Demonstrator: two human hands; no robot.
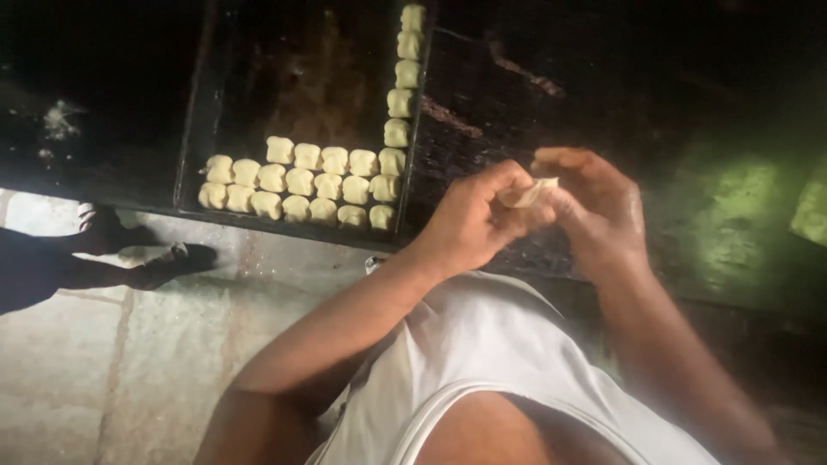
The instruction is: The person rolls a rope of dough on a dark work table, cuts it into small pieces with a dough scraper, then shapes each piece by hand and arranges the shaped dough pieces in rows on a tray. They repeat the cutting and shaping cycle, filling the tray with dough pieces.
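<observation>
The dough piece [530, 193] (pale, small) sits pinched between both hands above the dark worktop [517, 103]; left hand [474, 220] and right hand [594, 202], wrists bent inward, each keep a fingertip grip clenched on it. Left of them, a black tray [258, 77] carries rows of shaped dough lumps [301, 185].

Dim overall, upper area near black, floor [129, 344] lit brightest, hands soft w/ motion blur, grainy.

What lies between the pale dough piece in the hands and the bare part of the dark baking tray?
Nothing visible. The pale dough piece is pinched between left hand and right hand, right of the dark baking tray. Shaped dough pieces fill only its near rows and right edge.
</observation>
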